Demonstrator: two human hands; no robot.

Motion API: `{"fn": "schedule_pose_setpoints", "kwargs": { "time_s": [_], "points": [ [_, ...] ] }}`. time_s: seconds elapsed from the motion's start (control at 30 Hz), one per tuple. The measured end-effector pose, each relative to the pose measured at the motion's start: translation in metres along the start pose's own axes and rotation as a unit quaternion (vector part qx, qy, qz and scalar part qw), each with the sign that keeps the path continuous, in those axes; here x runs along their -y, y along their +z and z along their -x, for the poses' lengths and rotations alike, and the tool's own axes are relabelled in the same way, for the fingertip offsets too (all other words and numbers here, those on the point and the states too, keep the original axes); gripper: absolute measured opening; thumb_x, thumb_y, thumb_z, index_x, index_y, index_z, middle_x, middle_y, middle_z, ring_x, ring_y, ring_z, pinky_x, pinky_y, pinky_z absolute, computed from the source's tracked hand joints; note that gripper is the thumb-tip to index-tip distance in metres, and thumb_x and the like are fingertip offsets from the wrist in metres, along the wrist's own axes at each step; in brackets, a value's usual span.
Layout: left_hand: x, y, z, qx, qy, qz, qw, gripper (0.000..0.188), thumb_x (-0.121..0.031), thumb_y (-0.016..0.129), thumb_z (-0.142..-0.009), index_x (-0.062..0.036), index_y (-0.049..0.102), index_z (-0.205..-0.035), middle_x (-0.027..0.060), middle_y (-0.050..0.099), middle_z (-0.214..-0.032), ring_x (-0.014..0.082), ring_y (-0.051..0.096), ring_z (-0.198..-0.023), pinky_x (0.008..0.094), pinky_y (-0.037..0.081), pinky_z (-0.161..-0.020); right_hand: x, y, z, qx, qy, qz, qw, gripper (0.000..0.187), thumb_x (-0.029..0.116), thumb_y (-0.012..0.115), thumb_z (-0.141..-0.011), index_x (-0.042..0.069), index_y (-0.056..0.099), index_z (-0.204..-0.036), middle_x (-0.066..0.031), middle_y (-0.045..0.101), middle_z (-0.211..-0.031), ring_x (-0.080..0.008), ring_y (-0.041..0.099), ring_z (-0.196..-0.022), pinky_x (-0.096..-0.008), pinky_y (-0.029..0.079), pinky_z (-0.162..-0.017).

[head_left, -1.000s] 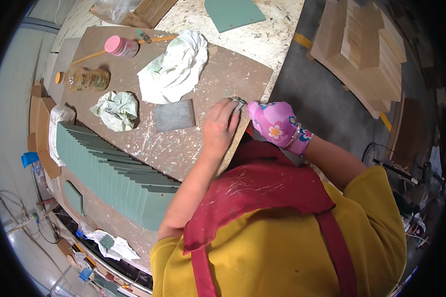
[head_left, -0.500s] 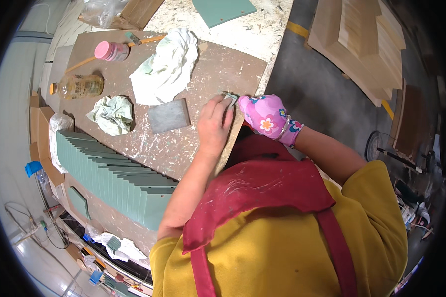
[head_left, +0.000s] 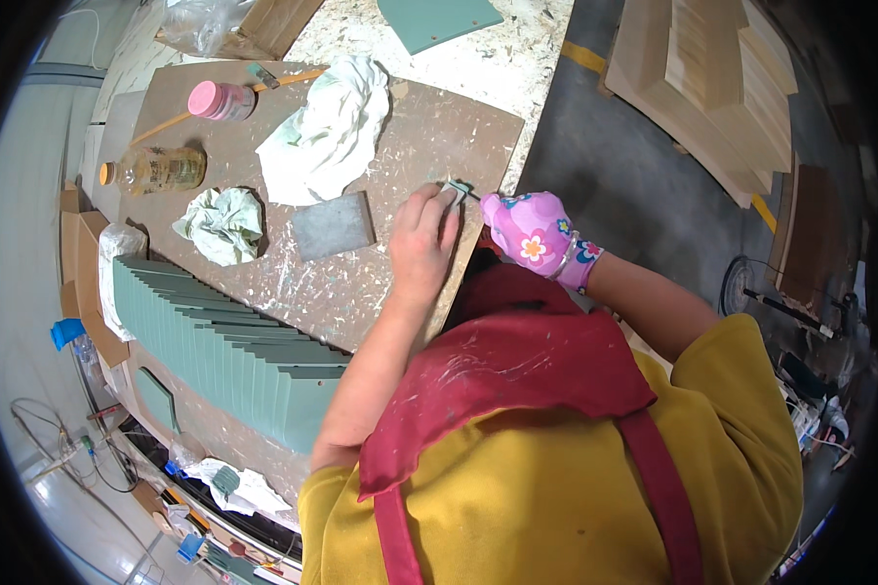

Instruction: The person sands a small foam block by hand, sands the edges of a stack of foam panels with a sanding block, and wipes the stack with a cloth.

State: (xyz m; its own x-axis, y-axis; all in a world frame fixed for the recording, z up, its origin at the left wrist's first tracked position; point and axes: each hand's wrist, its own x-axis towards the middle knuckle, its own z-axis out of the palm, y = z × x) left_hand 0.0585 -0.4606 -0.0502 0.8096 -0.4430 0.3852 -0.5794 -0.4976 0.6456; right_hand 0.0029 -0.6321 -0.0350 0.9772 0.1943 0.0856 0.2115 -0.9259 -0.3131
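Note:
My bare left hand (head_left: 421, 244) rests at the board's right edge, its fingers closed on a small grey-green piece (head_left: 456, 192) whose kind I cannot make out. Facing it, my right hand (head_left: 529, 232), in a pink flowered glove, is closed around a thin dark tool (head_left: 473, 197). Only the tool's slim end shows, reaching toward the small piece; the glove hides the rest. Left of my left hand lies a grey rectangular block (head_left: 333, 228). Beyond it are a large crumpled white cloth (head_left: 327, 136) and a smaller stained cloth (head_left: 221, 226).
A paint-specked brown board (head_left: 439, 127) covers the table. On it stand a pink-lidded jar (head_left: 221, 100) and an orange-capped bottle (head_left: 156, 172). A leaning row of green panels (head_left: 215, 341) fills the left side. Stacked wooden panels (head_left: 702, 88) lie at the far right.
My right hand has drawn slightly right, away from my left fingers, so a gap with the tool's thin dark end now shows. My left hand has barely moved.

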Motion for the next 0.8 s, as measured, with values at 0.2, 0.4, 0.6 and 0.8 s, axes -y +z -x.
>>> {"fn": "schedule_pose_setpoints", "kwargs": {
  "time_s": [0.2, 0.4, 0.6, 0.8],
  "points": [
    [-0.003, -0.003, -0.002, 0.010, -0.009, -0.010, 1.000, 0.024, -0.003, 0.069, -0.080, -0.0025, 0.063, -0.104, 0.0134, 0.061, -0.106, 0.0310, 0.062, -0.091, 0.0362, 0.051, -0.076, 0.002, -0.001, -0.005, 0.023, -0.002, 0.007, 1.000, 0.012, 0.015, 0.049, -0.090, 0.006, 0.056, -0.089, -0.0121, 0.060, -0.060, -0.0301, 0.061, -0.050, -0.0417, 0.046, -0.043],
    [0.000, -0.001, 0.000, 0.004, -0.023, 0.016, 1.000, 0.024, -0.005, 0.067, -0.082, -0.0029, 0.063, -0.105, 0.0139, 0.060, -0.107, 0.0317, 0.062, -0.092, 0.0369, 0.051, -0.077, 0.002, -0.006, 0.004, 0.029, 0.001, 0.019, 0.999, 0.013, 0.015, 0.050, -0.088, 0.004, 0.057, -0.092, -0.0102, 0.059, -0.057, -0.0297, 0.060, -0.049, -0.0408, 0.046, -0.043],
    [-0.001, -0.003, 0.001, 0.003, -0.067, 0.063, 0.996, 0.020, -0.007, 0.064, -0.084, -0.0035, 0.062, -0.103, 0.0144, 0.060, -0.106, 0.0339, 0.061, -0.093, 0.0381, 0.050, -0.080, 0.002, -0.001, 0.011, 0.001, 0.000, 0.010, 1.000, 0.009, 0.013, 0.057, -0.081, 0.008, 0.053, -0.087, -0.0104, 0.057, -0.055, -0.0305, 0.060, -0.049, -0.0417, 0.045, -0.044],
    [-0.002, -0.008, 0.008, -0.010, -0.120, 0.115, 0.986, 0.023, -0.001, 0.062, -0.085, -0.0001, 0.055, -0.107, 0.0189, 0.057, -0.108, 0.0357, 0.056, -0.100, 0.0367, 0.047, -0.086, 0.003, -0.005, 0.011, 0.022, 0.017, -0.017, 0.999, 0.008, 0.014, 0.055, -0.085, 0.007, 0.054, -0.090, -0.0110, 0.058, -0.056, -0.0310, 0.060, -0.050, -0.0418, 0.044, -0.044]
  ]
}}
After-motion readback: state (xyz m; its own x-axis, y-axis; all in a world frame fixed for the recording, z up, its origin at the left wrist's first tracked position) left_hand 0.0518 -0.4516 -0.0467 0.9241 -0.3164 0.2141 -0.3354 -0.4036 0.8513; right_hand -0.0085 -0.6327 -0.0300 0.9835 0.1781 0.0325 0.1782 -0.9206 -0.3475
